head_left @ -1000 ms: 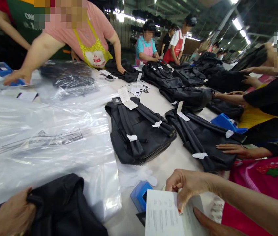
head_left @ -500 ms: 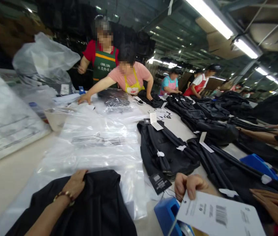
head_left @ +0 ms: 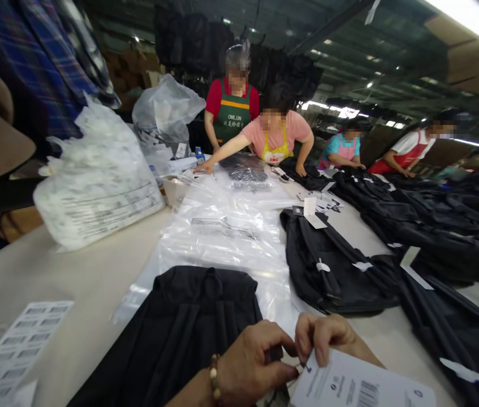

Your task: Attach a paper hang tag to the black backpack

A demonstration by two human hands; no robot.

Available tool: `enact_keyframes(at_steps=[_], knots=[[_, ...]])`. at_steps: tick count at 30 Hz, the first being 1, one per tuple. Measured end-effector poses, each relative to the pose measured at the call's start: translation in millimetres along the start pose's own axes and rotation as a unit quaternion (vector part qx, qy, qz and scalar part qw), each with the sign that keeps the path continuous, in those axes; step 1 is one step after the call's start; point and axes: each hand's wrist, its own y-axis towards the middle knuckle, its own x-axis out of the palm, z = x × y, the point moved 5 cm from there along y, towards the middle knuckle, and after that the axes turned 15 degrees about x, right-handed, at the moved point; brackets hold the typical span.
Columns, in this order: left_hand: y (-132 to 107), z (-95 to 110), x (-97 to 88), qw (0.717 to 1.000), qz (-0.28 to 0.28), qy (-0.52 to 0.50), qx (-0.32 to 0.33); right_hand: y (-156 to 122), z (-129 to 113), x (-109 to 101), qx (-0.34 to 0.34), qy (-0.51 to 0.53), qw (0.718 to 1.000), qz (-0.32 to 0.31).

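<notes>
My right hand (head_left: 326,336) pinches a white hang tag (head_left: 349,381) with a printed barcode at its upper corner. Close beside it, my left hand (head_left: 258,356), with a beaded bracelet on the wrist, has thumb and index finger closed in on the tag's dark string, near its hole. Below and left of my hands lies a black backpack (head_left: 180,316), straps up, partly covered by my left forearm. Beneath its top edge spread clear plastic bags (head_left: 222,243). To the right rests another black backpack (head_left: 332,265) with a white tag and white wraps on its straps.
A sheet of barcode stickers (head_left: 22,345) lies at the left on the table (head_left: 107,271). Behind it stands a stuffed white plastic sack (head_left: 99,186). More black backpacks (head_left: 413,209) line the right side. Several co-workers stand around the table, one reaching (head_left: 226,152) over the plastic bags.
My left hand has left the black backpack and come right to the tag's string. My right hand still holds the tag. The view has swung left, and the blue tape dispenser is out of sight.
</notes>
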Motion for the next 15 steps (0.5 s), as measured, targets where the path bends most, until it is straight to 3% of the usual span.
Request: enact_keyframes(at_steps=[4,13,15], knots=[[-8.5,4.6,-4.8,0.999,-0.001,-0.033,0.043,0.0,5.5,7.4,0.012,-0.001,1.0,0.001],[-3.2,35.9,-44.6,0.994,0.033,0.093,0.045,2.2,-6.5,14.5,-0.011,-0.023,1.0,-0.017],[-10.4,37.8,-49.1,0.984,0.067,0.161,0.044,1.0,-9.3,16.1,-0.023,-0.013,0.999,-0.02]])
